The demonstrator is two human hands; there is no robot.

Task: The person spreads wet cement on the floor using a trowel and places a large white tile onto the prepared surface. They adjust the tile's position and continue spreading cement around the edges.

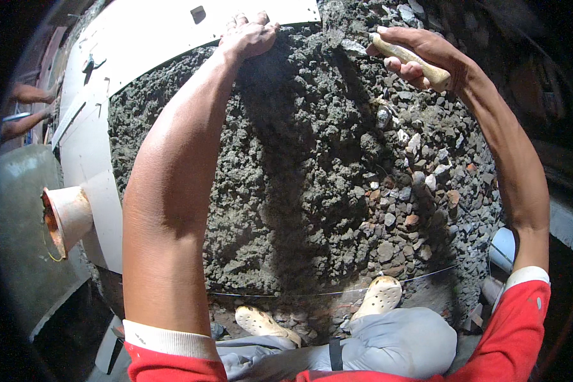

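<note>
My left hand (pixel 249 37) is stretched forward and rests on the near edge of a large white sheet (pixel 153 38), its fingers slightly apart and holding nothing. At the far right, my right hand (pixel 420 54) is wrapped around a thick, pale wooden tool handle (pixel 410 58). The working end of that tool cannot be made out. Between and below my arms lies a rough bed of wet grey concrete mix (pixel 248 184), lumpy and dark. Loose gravel and broken stones (pixel 407 210) cover its right side.
A thin white string (pixel 337 293) crosses in front of my cream clogs (pixel 379 296). To the left, a dirty white bucket (pixel 70 216) lies tipped beside the sheet. Another person's hands (pixel 35 105) show at the far left. A light-coloured cylinder (pixel 503 248) stands near my right elbow.
</note>
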